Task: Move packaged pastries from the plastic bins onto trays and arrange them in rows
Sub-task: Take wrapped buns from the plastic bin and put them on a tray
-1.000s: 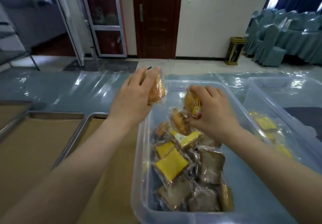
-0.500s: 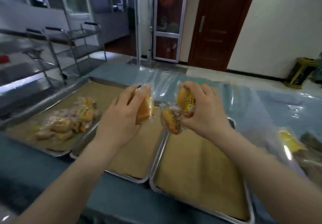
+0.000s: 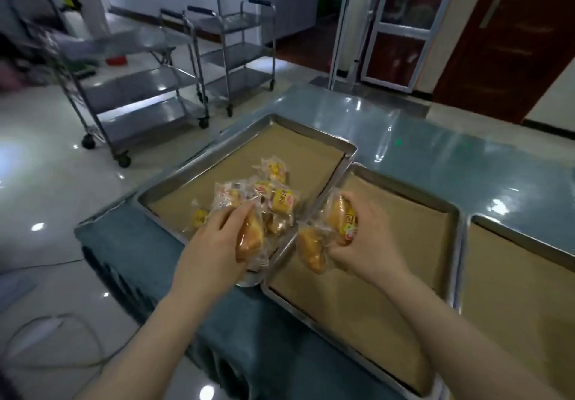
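Observation:
My left hand [image 3: 214, 244] grips one wrapped golden pastry [image 3: 250, 238] above the near corner of the left tray [image 3: 174, 182]. My right hand [image 3: 367, 238] holds two wrapped pastries, one with a yellow and red label [image 3: 342, 219] and one hanging lower [image 3: 311, 252], over the left edge of the middle tray [image 3: 373, 312]. A loose pile of wrapped pastries [image 3: 267, 194] lies on the left tray's brown paper lining. The plastic bins are out of view.
A third paper-lined tray [image 3: 529, 290] sits at the right edge. The trays rest on a table with a teal cloth [image 3: 435, 150]. Steel trolleys [image 3: 149, 88] stand on the shiny floor to the left. A cable [image 3: 62, 337] lies on the floor.
My view has swung left from the bin to the trays. Both hands have carried their pastries from the bin to above the left and middle trays.

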{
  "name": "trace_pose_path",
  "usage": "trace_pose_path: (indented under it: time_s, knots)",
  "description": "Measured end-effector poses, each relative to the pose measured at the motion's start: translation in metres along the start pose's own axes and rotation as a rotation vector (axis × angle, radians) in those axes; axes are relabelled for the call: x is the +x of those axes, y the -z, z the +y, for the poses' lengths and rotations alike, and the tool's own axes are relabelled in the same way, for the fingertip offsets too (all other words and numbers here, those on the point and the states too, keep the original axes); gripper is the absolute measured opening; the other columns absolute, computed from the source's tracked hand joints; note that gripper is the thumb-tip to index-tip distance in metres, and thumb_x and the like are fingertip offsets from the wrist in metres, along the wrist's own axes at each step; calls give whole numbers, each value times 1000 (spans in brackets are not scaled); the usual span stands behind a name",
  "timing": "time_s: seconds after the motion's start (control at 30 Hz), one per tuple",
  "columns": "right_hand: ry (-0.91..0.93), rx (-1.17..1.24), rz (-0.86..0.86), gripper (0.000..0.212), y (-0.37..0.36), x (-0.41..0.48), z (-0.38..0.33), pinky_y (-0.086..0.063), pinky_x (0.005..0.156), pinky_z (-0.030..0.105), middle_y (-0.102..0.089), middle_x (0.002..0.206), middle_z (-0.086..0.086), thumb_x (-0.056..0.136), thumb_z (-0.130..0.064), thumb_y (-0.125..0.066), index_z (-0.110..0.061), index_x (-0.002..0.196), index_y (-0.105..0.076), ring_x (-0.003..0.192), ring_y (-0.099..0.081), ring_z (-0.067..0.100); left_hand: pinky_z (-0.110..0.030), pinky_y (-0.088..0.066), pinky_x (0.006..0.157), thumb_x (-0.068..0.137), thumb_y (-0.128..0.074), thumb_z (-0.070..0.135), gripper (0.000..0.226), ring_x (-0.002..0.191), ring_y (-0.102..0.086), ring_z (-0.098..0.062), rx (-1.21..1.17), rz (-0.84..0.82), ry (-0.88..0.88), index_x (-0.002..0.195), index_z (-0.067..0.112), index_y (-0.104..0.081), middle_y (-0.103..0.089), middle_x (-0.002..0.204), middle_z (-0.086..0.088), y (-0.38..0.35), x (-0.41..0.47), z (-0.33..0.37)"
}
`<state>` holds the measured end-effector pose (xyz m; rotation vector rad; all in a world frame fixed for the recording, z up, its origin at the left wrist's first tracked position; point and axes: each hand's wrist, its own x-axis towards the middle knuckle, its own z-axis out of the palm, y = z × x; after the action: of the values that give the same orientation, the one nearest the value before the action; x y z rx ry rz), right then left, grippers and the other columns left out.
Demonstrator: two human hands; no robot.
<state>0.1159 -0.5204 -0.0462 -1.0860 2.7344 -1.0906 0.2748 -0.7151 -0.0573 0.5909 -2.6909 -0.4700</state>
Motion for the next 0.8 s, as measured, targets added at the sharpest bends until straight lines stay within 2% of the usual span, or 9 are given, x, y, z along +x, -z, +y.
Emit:
trace_pose_path:
  time_s: [0.1, 0.17, 0.27, 0.37, 0.47, 0.57, 0.67, 0.73, 0.8]
  knots:
    - [-57, 104, 18, 83, -45, 57, 6, -43, 90, 34, -46, 113, -14, 55, -31, -80, -39, 128, -41, 107, -43, 12, -35, -50, 72, 66, -75, 19, 90, 105, -52, -22, 43, -20, 37, 138, 42, -26, -44, 131, 7, -9, 43, -42]
    - [-134, 201, -2, 88, -73, 95, 9, -49, 89, 43, -46, 117, -13, 51, -33, -79, -42, 128, -39, 109, -47, 16, -34, -49, 77, 70, -74, 25, 87, 108, -51, -21, 40, -52, 65, 139, 43, -24, -42, 134, 8, -14, 75, -65]
    - [-243, 276, 3, 94, -104, 142, 15, -50, 90, 49, -47, 120, -15, 46, -40, -77, -47, 130, -34, 112, -49, 20, -29, -49, 74, 72, -72, 28, 88, 105, -51, -16, 28, -101, 61, 139, 48, -18, -41, 132, 11, -27, 122, -95]
    - [-301, 242, 80, 96, -125, 187, 23, -47, 96, 50, -47, 124, -13, 52, -32, -81, -45, 133, -32, 117, -46, 20, -31, -52, 73, 71, -72, 33, 89, 100, -52, -13, 19, -89, 33, 138, 49, -17, -43, 130, 11, -45, 176, -115]
    - [-394, 162, 214, 94, -145, 214, 31, -39, 103, 52, -46, 131, -5, 59, -33, -81, -45, 136, -29, 124, -40, 26, -28, -52, 72, 65, -79, 35, 97, 99, -55, -15, 68, -94, 1, 139, 46, -17, -45, 131, 7, -71, 222, -124]
    - [-458, 104, 153, 104, -170, 219, 37, -18, 112, 52, -22, 150, -2, 70, -46, -76, -49, 143, -3, 139, -14, 30, -36, -51, 82, 65, -79, 36, 100, 113, -53, -23, 61, -152, -19, 140, 47, -13, -32, 147, 3, -97, 255, -129]
    - [-483, 18, -37, 123, -186, 220, 43, 4, 115, 49, 17, 157, -11, 69, -64, -70, -43, 141, 28, 143, 18, 24, -48, -26, 109, 65, -79, 40, 115, 139, -26, -29, -53, -388, 19, 143, 47, 5, 2, 157, 11, -118, 270, -140]
    - [-477, -62, -97, 131, -186, 224, 43, 9, 115, 50, 29, 154, -11, 65, -68, -69, -37, 139, 34, 140, 28, 23, -51, -11, 115, 60, -79, 48, 124, 144, -7, -25, -198, -543, 32, 143, 44, 14, 9, 157, 9, -125, 270, -148]
    - [-469, -71, -130, 137, -182, 228, 36, 15, 112, 50, 33, 152, -14, 60, -67, -73, -43, 134, 39, 138, 33, 22, -52, 1, 114, 57, -76, 59, 128, 144, 5, -21, -253, -586, -4, 143, 42, 18, 11, 157, 7, -124, 264, -154]
